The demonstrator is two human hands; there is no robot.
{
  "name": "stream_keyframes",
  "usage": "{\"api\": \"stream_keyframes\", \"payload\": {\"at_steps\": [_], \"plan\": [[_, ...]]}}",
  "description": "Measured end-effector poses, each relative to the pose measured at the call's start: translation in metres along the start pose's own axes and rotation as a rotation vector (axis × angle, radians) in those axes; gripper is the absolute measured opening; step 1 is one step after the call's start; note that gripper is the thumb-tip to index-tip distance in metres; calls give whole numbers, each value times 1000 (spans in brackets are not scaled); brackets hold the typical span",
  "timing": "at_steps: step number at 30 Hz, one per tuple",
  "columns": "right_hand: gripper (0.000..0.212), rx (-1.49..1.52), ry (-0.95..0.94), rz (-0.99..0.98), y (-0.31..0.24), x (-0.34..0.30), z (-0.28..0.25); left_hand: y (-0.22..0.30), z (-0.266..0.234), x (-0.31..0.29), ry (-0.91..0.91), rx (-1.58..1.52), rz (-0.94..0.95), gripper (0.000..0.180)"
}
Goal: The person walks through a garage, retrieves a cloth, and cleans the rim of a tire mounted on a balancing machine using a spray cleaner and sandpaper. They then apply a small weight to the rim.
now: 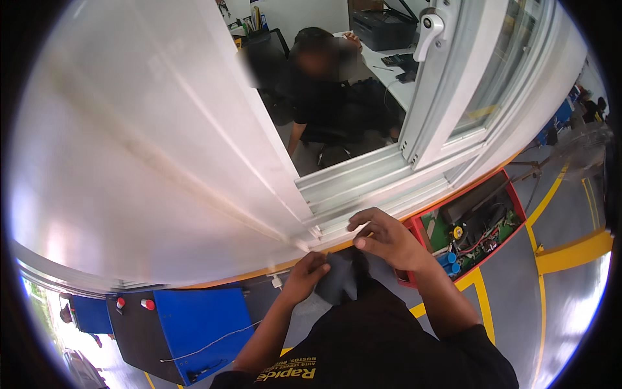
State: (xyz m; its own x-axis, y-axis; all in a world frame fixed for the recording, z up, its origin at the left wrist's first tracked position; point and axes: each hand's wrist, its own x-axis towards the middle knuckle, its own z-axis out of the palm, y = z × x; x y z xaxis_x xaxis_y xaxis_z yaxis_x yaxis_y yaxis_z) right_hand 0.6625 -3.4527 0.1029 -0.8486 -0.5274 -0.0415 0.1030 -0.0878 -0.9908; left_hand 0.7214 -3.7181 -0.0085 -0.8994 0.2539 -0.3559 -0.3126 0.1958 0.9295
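My left hand (307, 275) is closed at the edge of a dark grey sheet (338, 280), thin and creased with a lighter fold. Whether it is cloth or abrasive paper I cannot tell. Just right of it, my right hand (390, 240) is raised with its fingers bent and apart, holding nothing. Both hands are in front of the wall, below a white sliding window frame (356, 175). An orange-brown edge strip (339, 246) runs along the wall under the sill, close to the fingertips.
Through the window opening, a person in dark clothing (324, 91) sits beside a white desk. A white handle (427, 37) projects from the sash. At right stands a red tray (463, 230) of electronics and wires. A blue-topped bench (201, 324) stands left; yellow lines mark the floor.
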Motion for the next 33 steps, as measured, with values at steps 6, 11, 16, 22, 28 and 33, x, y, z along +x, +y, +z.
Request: {"api": "stream_keyframes", "payload": {"at_steps": [6, 11, 16, 22, 28, 33], "plan": [[53, -220, 259, 50, 32, -82, 9, 49, 66, 14, -135, -81, 152, 33], [36, -190, 530, 171, 25, -117, -6, 93, 93, 14, -277, 135, 218, 27], [35, -202, 677, 35, 11, -160, -32, 157, 71, 28, -83, 216, 591, 19], [48, -52, 796, -39, 0, -231, -75, 224, 64, 60, 310, 198, 624, 21], [40, 444, 792, -22, 38, -309, -129, 226, 46, 110, 651, 448, 599, 28], [34, 671, 799, -93, 51, -347, -152, 239, 40, 157, 697, 651, 505, 36]]}}
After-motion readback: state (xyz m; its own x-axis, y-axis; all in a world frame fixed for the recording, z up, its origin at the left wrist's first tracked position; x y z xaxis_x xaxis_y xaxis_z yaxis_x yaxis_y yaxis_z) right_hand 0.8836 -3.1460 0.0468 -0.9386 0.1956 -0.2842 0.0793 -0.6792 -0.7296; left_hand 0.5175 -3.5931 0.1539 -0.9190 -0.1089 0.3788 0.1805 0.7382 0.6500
